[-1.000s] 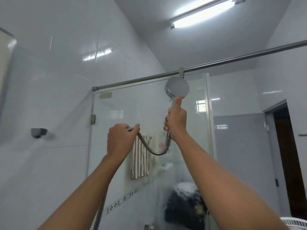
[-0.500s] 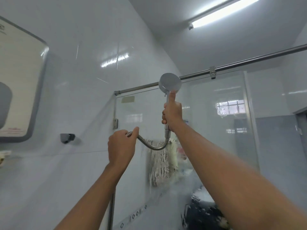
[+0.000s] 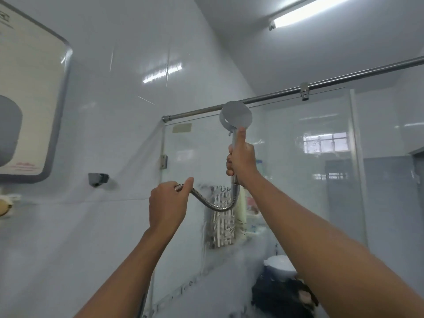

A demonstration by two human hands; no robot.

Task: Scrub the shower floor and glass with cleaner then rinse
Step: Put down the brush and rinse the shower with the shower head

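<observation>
Glossy white tiled wall (image 3: 128,65) with a water heater (image 3: 29,92) mounted far left of a small grey bracket (image 3: 98,179). A fluorescent tube light (image 3: 305,13) glows on the ceiling, high right of the bracket.

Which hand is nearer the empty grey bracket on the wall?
Left. The left hand grips the metal hose just right of and slightly below the wall bracket. The right hand holds the shower head handle farther right, against the glass.
</observation>
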